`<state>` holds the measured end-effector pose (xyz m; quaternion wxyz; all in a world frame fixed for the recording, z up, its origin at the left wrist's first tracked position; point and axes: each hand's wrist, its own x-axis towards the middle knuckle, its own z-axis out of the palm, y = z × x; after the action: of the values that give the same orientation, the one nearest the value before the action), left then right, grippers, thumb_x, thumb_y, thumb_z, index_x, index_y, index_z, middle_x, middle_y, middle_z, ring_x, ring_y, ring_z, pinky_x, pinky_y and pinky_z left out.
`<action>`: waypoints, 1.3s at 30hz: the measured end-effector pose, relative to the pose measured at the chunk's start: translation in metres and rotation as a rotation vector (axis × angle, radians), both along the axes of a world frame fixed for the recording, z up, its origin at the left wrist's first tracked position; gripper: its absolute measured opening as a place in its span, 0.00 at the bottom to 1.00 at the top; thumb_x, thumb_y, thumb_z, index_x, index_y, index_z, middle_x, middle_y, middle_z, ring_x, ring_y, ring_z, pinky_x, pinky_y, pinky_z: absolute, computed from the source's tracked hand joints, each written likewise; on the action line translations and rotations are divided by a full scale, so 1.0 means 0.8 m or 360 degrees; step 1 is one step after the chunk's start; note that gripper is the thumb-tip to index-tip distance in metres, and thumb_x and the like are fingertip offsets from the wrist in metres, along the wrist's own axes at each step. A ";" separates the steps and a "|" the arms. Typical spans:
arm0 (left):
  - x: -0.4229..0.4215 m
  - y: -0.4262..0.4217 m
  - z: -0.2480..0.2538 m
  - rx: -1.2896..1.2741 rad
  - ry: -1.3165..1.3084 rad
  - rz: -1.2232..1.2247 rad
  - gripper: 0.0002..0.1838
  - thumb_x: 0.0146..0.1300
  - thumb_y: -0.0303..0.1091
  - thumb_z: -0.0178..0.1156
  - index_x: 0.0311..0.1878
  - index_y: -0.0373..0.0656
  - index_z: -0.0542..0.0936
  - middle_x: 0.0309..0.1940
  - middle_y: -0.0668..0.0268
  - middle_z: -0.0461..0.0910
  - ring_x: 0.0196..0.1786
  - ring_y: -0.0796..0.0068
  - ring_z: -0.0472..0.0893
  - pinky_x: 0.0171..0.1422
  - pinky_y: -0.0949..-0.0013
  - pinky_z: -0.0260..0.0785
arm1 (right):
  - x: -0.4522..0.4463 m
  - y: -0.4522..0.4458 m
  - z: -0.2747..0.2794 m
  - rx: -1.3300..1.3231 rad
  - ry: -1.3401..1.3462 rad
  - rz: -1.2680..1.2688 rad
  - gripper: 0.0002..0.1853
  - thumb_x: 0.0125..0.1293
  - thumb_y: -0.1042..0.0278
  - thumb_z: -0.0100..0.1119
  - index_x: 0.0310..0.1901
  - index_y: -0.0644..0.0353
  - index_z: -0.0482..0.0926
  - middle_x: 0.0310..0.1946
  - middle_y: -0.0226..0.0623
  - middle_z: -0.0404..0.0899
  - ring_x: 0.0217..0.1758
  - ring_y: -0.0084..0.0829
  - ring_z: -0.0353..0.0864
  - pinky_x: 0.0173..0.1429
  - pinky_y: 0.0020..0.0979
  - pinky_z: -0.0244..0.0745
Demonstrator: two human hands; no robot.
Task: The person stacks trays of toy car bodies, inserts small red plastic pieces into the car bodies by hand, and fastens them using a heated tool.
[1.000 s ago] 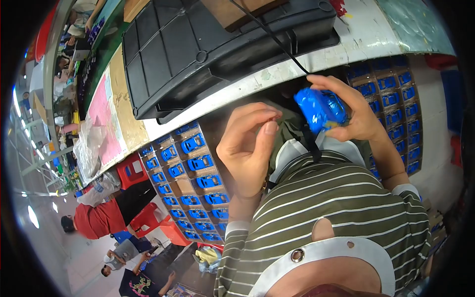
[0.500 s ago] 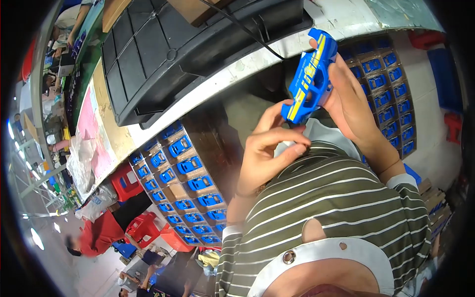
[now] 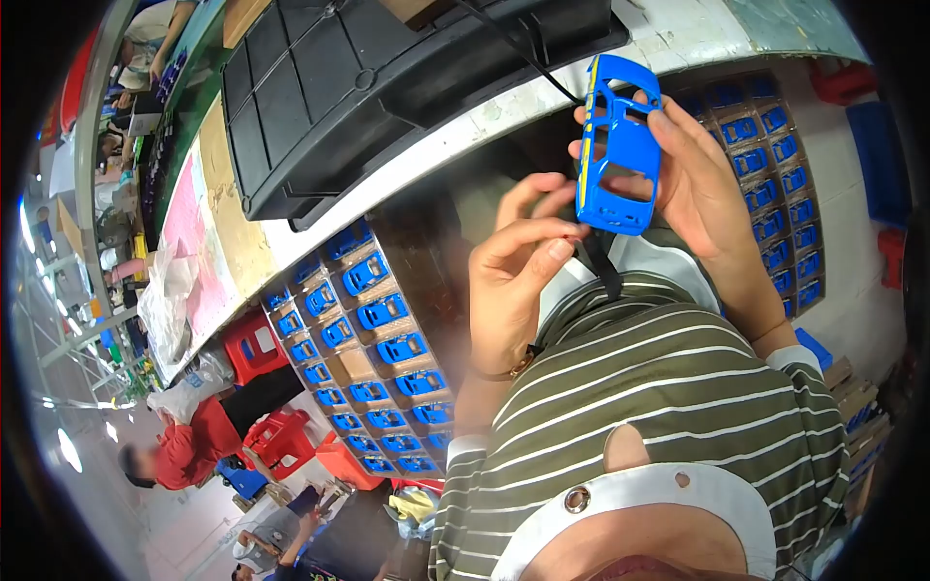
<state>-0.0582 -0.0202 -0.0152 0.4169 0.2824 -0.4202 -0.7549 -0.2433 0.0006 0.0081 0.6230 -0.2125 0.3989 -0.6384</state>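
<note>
My right hand is closed round a blue plastic toy car body shell, gripping it along its right side. The shell stands on end, with its roof and window openings facing me and yellow markings along its left edge. My left hand is just below and left of the shell, thumb and forefinger pinched together. Something small and reddish shows at those fingertips, too small to name. A dark strip hangs beside them in front of my striped shirt; I cannot tell whether the fingers hold it.
A partitioned tray of blue car shells stands at left, and another tray at right. A large black plastic bin sits on the white bench. Red stools and a person in red are at lower left.
The car shell has turned in my right hand, from its yellow-striped side to its roof. My left fingers have moved slightly away from its lower end, and the dark strip now shows.
</note>
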 end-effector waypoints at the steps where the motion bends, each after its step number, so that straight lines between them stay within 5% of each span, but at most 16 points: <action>1: 0.000 -0.001 0.000 -0.0175 -0.0078 0.0096 0.07 0.57 0.23 0.60 0.39 0.36 0.81 0.50 0.58 0.71 0.53 0.66 0.73 0.54 0.68 0.70 | -0.001 0.000 0.002 0.0011 0.0002 -0.0018 0.24 0.70 0.57 0.42 0.62 0.61 0.60 0.55 0.49 0.71 0.55 0.41 0.76 0.51 0.36 0.78; 9: 0.005 0.010 0.020 -0.0627 -0.0556 0.0319 0.12 0.48 0.15 0.64 0.38 0.35 0.82 0.40 0.60 0.74 0.47 0.66 0.75 0.50 0.69 0.69 | 0.002 0.003 -0.003 -0.0003 -0.0003 0.0016 0.23 0.71 0.57 0.42 0.62 0.61 0.61 0.55 0.48 0.71 0.55 0.42 0.76 0.46 0.28 0.80; 12: 0.000 0.007 0.012 -0.1114 -0.0639 0.0521 0.13 0.44 0.16 0.66 0.37 0.36 0.82 0.34 0.61 0.76 0.42 0.64 0.77 0.47 0.67 0.71 | 0.006 0.003 0.002 0.0004 -0.0132 -0.0043 0.19 0.67 0.61 0.51 0.54 0.63 0.67 0.47 0.43 0.76 0.51 0.38 0.78 0.43 0.30 0.80; 15: 0.004 0.009 0.010 -0.1356 -0.0757 0.0603 0.13 0.45 0.14 0.65 0.36 0.36 0.81 0.35 0.61 0.75 0.45 0.63 0.76 0.48 0.66 0.70 | 0.008 0.005 -0.001 0.0003 0.0002 -0.0004 0.23 0.71 0.58 0.41 0.62 0.62 0.60 0.55 0.48 0.71 0.55 0.42 0.76 0.46 0.27 0.80; 21: 0.003 0.012 0.010 -0.1648 -0.0934 0.0778 0.14 0.43 0.12 0.65 0.35 0.36 0.81 0.34 0.62 0.75 0.45 0.63 0.75 0.48 0.65 0.70 | 0.011 0.005 0.000 0.0018 -0.0004 -0.0001 0.23 0.71 0.59 0.41 0.62 0.62 0.60 0.55 0.48 0.71 0.55 0.42 0.76 0.44 0.25 0.80; 24: 0.001 0.008 0.005 -0.1678 -0.0882 0.0873 0.16 0.39 0.16 0.69 0.35 0.39 0.81 0.32 0.64 0.76 0.42 0.63 0.77 0.44 0.66 0.71 | 0.012 0.006 0.003 0.0000 -0.0120 -0.0021 0.19 0.68 0.59 0.49 0.54 0.63 0.67 0.46 0.43 0.76 0.50 0.37 0.78 0.44 0.28 0.79; 27: 0.005 0.002 0.007 -0.1875 -0.0845 0.0830 0.17 0.37 0.18 0.70 0.35 0.41 0.82 0.32 0.65 0.77 0.40 0.63 0.78 0.41 0.68 0.72 | 0.013 0.007 0.001 0.0032 -0.0081 0.0027 0.22 0.71 0.59 0.41 0.61 0.63 0.62 0.54 0.49 0.72 0.53 0.40 0.77 0.42 0.22 0.79; 32: 0.023 -0.015 0.015 -0.2449 -0.0774 0.0683 0.16 0.39 0.22 0.66 0.36 0.40 0.82 0.34 0.66 0.76 0.40 0.64 0.79 0.34 0.69 0.75 | 0.010 0.009 -0.005 0.0076 -0.0295 0.0242 0.23 0.71 0.57 0.40 0.59 0.67 0.64 0.52 0.52 0.73 0.52 0.42 0.78 0.46 0.30 0.80; 34: 0.025 -0.017 0.024 -0.2502 -0.0734 0.0602 0.15 0.40 0.23 0.66 0.36 0.40 0.82 0.34 0.66 0.76 0.41 0.64 0.79 0.34 0.68 0.76 | 0.014 0.012 -0.003 0.0147 -0.0398 0.0281 0.24 0.71 0.56 0.39 0.59 0.70 0.64 0.51 0.52 0.73 0.51 0.43 0.78 0.49 0.38 0.80; 39: 0.027 -0.017 0.027 -0.2533 -0.0703 0.0486 0.15 0.41 0.25 0.66 0.37 0.41 0.82 0.36 0.68 0.76 0.41 0.65 0.79 0.36 0.69 0.78 | 0.017 0.024 0.001 0.0333 -0.0452 0.0421 0.23 0.72 0.56 0.40 0.57 0.68 0.66 0.49 0.49 0.75 0.49 0.41 0.79 0.49 0.37 0.79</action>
<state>-0.0370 -0.0340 0.0065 0.4975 0.0992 -0.8564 -0.0959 -0.2296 0.0196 0.0091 0.7698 -0.1051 0.3399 -0.5299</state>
